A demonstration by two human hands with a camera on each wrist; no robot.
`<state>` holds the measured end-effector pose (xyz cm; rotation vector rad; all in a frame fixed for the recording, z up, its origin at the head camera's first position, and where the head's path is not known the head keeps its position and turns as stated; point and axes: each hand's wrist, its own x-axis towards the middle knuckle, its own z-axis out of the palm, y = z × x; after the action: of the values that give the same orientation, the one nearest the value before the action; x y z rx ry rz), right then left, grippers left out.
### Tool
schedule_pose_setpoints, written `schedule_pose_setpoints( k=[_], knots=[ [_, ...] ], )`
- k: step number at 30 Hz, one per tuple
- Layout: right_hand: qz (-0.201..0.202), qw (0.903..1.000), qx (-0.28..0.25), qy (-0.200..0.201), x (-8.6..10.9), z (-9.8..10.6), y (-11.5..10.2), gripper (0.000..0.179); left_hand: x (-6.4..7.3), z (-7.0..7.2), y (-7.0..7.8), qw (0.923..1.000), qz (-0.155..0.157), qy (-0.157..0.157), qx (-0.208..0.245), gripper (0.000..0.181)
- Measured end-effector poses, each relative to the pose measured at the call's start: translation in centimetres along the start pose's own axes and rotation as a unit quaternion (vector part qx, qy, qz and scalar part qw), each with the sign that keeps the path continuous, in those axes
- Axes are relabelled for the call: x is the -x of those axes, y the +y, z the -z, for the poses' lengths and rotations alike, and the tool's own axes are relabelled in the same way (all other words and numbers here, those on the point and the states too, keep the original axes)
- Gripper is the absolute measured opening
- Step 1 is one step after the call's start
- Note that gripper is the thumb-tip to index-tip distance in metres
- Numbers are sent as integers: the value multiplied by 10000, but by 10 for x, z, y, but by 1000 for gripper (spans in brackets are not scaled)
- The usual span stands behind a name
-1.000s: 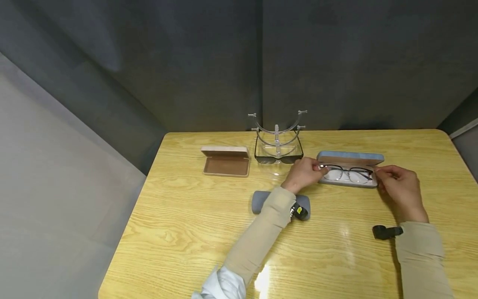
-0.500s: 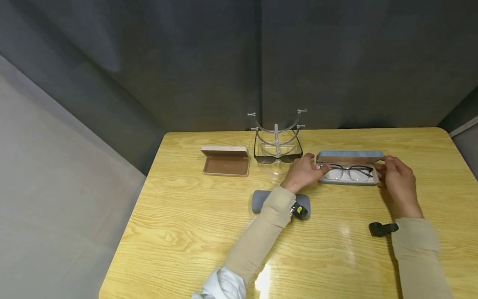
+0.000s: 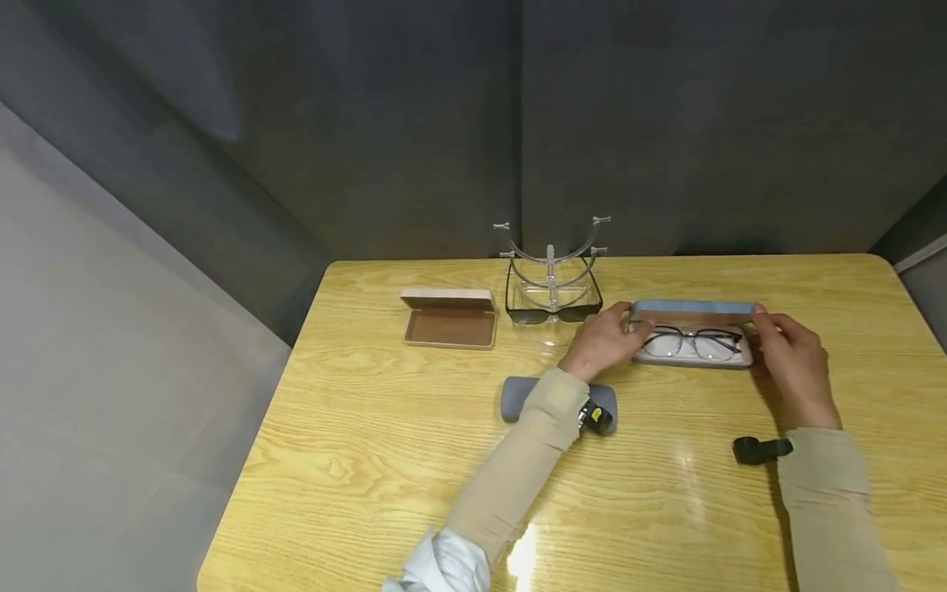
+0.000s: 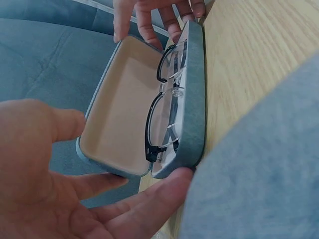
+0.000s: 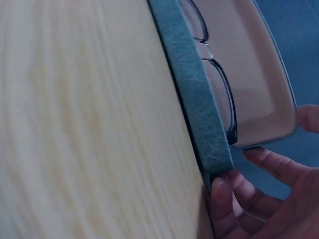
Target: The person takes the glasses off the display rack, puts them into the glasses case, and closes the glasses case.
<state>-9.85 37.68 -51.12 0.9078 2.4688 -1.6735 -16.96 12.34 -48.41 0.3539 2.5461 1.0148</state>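
A blue glasses case [image 3: 695,306] stands open on the table with its lid tilted up at the back. Inside lie dark-browed, clear-lensed eyeglasses [image 3: 714,333], temples folded. My left hand [image 3: 601,341] is at the case's left end; in the left wrist view its thumb reaches the lid edge [image 4: 94,109] and its fingers touch the end of the base. At the opposite end, my right hand [image 3: 797,370] holds the lid's corner between thumb and forefinger, while its other fingers sit against the base [image 5: 199,94].
Left of centre, a second case [image 3: 449,329], pale outside and brown inside, lies open. A clear display stand [image 3: 551,279] at the back carries dark sunglasses [image 3: 528,316]. Under my left forearm is a closed grey-blue case [image 3: 518,400]. A dark curtain [image 3: 414,148] hangs behind the table.
My right hand has moved from the eyeglasses' right side up to the lid's right corner. My left thumb has left the eyeglasses' left side, and that hand has shifted slightly up toward the lid.
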Motion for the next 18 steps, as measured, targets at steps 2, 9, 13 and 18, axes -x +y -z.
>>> schedule_pose_setpoints(
  k=[2, 9, 13, 18],
  knots=[
    [85, 9994, -259, -214, 1, 1, 0, 55, 0, 0, 1, 10000, 66, 20, 52, 59],
    [242, 9924, -414, -1134, 1, 8, -1, 69, 0, 2, 2, 9996, 33, 110, 258, 49],
    [661, 9837, -236, -1653, -2, 16, 3, 55, 0, 2, 1, 9996, -27, 73, 268, 49],
    [1156, 9751, 310, -1865, -5, 23, 6, 49, -2, 2, 1, 9999, -80, -6, 79, 50]
  ],
)
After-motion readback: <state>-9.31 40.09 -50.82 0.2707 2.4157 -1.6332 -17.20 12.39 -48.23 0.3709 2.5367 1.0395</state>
